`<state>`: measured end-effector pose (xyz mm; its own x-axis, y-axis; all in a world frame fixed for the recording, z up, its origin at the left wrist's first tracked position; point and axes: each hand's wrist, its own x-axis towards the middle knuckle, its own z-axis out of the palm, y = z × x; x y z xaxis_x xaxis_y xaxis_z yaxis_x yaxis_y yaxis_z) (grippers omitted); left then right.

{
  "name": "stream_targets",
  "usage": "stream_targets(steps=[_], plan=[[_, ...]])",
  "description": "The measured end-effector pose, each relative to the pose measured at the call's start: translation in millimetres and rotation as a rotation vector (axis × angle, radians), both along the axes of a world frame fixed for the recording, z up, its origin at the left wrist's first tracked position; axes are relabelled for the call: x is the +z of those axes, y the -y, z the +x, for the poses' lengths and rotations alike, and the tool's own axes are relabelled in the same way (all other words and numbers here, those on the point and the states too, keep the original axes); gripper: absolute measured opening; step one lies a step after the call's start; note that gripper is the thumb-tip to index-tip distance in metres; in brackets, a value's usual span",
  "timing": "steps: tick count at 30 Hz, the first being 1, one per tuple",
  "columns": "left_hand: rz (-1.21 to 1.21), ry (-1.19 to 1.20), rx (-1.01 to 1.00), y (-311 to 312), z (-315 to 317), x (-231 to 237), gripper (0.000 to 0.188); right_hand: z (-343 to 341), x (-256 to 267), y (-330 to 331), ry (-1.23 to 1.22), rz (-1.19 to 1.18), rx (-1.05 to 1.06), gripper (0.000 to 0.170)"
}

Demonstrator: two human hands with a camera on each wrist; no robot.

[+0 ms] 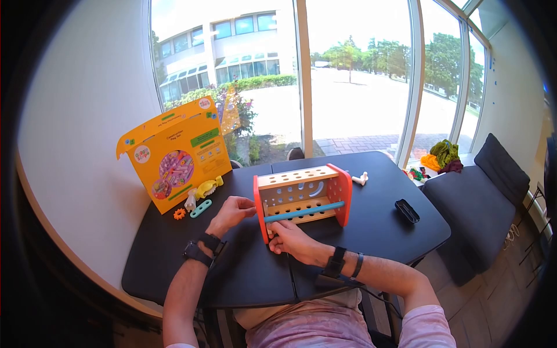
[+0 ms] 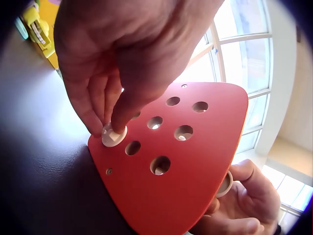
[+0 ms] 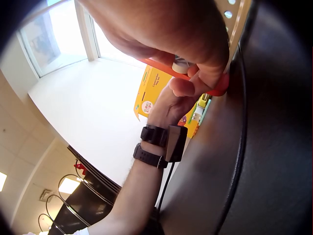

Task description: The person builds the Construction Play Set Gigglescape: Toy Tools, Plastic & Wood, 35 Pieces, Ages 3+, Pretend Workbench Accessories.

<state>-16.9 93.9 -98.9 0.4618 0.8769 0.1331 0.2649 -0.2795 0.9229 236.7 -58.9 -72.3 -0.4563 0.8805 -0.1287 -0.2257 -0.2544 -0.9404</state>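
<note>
A toy box with red side panels [image 1: 347,200] and perforated wooden boards [image 1: 299,176] stands on the black table, a blue bar [image 1: 304,212] across its front. At its left panel [image 2: 161,142], my left hand [image 1: 231,213] [image 2: 122,54] pinches a white round piece [image 2: 114,135] against the outer face, by a hole. My right hand [image 1: 297,242] [image 2: 249,200] is at the inner side of that panel, fingers curled round a pale ring-shaped piece [image 2: 225,184]. In the right wrist view the right hand [image 3: 171,34] partly covers a white piece [image 3: 182,64].
An orange carton [image 1: 180,153] stands at the back left, with a yellow piece [image 1: 209,187], a teal piece [image 1: 201,209] and an orange gear [image 1: 179,214] before it. Right of the toy box lie a white piece [image 1: 361,178] and a black case [image 1: 407,211].
</note>
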Motion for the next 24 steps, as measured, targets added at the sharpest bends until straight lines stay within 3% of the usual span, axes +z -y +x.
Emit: stream_targets(steps=[5, 12, 24], plan=[[-0.078, -0.066, -0.037, 3, 1, 6, 0.033, -1, -2, 1, -0.018, -0.01, -0.007, 0.018], [-0.005, -0.085, -0.008, -12, -5, -10, 0.035, -2, -1, 3, -0.029, -0.017, -0.022, 0.017], [0.124, -0.282, 0.155, 20, 8, 23, 0.028, -2, -1, 3, -0.04, -0.027, -0.017, 0.016]])
